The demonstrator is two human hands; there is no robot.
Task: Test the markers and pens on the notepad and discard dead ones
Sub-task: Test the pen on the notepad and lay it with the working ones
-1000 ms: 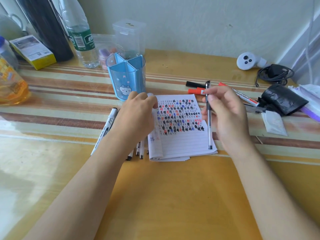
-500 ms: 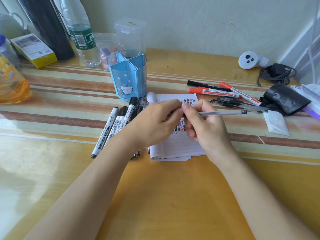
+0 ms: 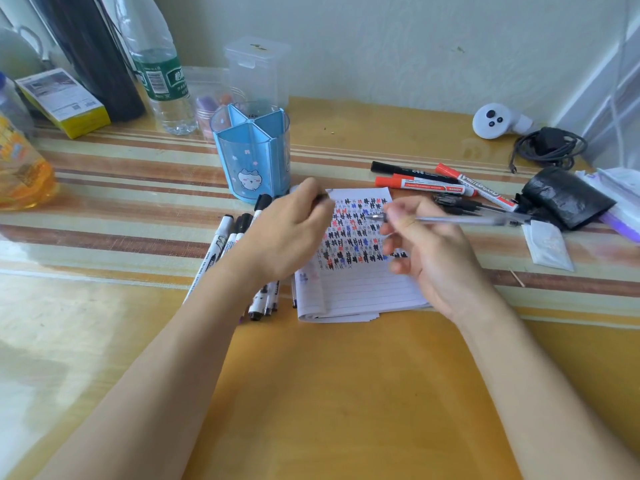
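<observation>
A lined notepad point(image 3: 363, 289) lies mid-table, its upper half filled with black, red and blue test marks. Above it, my right hand point(image 3: 433, 258) grips a clear pen point(image 3: 464, 220) that lies level, bare tip pointing left. My left hand point(image 3: 287, 237) hovers over the pad's top left corner and pinches a small dark pen cap point(image 3: 322, 198). Under my left wrist, several black-capped white markers point(image 3: 225, 244) lie in a row. Red and black markers point(image 3: 426, 183) and some dark pens point(image 3: 460, 204) lie right of the pad.
A blue pen holder point(image 3: 252, 150) stands behind the pad. A crumpled black bag point(image 3: 568, 199), white packet point(image 3: 547, 245), white controller point(image 3: 495, 121) and coiled cable point(image 3: 550, 147) sit at the right. A water bottle point(image 3: 162, 74), yellow box point(image 3: 62, 102) and oil bottle point(image 3: 20, 168) stand far left.
My right hand turned the pen from upright to level. Both hands met at its left end, then my left hand pulled away leftward with the cap, baring the tip.
</observation>
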